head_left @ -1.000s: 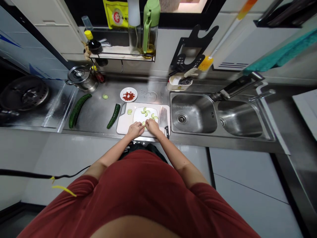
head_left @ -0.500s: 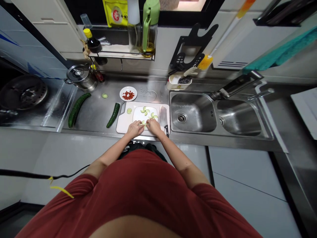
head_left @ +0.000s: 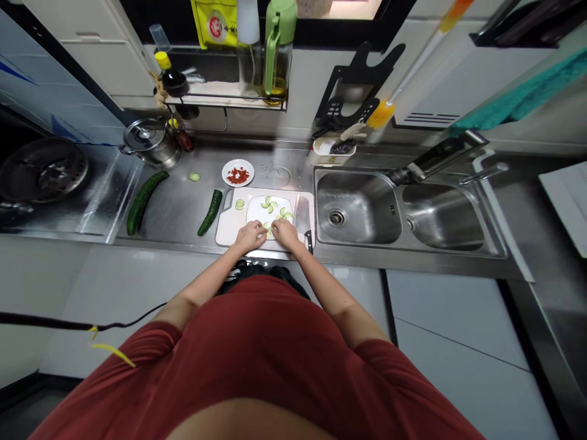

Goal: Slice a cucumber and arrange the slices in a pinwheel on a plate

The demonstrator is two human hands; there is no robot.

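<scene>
Containers first. White plate [head_left: 257, 209] x1, on the cutting board [head_left: 227, 229] x1. Holds thin cucumber slices [head_left: 269, 204] in three groups: one fanned toward the far edge, one by the right edge, one at the near edge under the fingers. Per-group slice count too small to call.

Both hands at that near group. Left hand [head_left: 251, 236] on its left, right hand [head_left: 284, 233] on its right, fingertips close to each other. Fingers on both are bent, tips drawn in at the slices; can't tell if either is pinching one.

Small round dish [head_left: 225, 175] x1, behind the board: red chopped pieces [head_left: 238, 176], too many to count. Lidded pot [head_left: 166, 156] x1, back left, contents hidden. Oil jug [head_left: 276, 73] x1 on the wall rack, yellow liquid low in it. Oblong tub [head_left: 330, 161] x1 by the wall, something dark and something white inside. Sink basins x2: left one [head_left: 373, 205], right one [head_left: 452, 229].

Cucumbers x2 on the desk [head_left: 183, 211]: longer one [head_left: 144, 201] far left, shorter one [head_left: 210, 212] just left of the board. Cut piece [head_left: 194, 176] x1 behind them. Knife [head_left: 302, 212] x1, flat on the board, right of the plate.
</scene>
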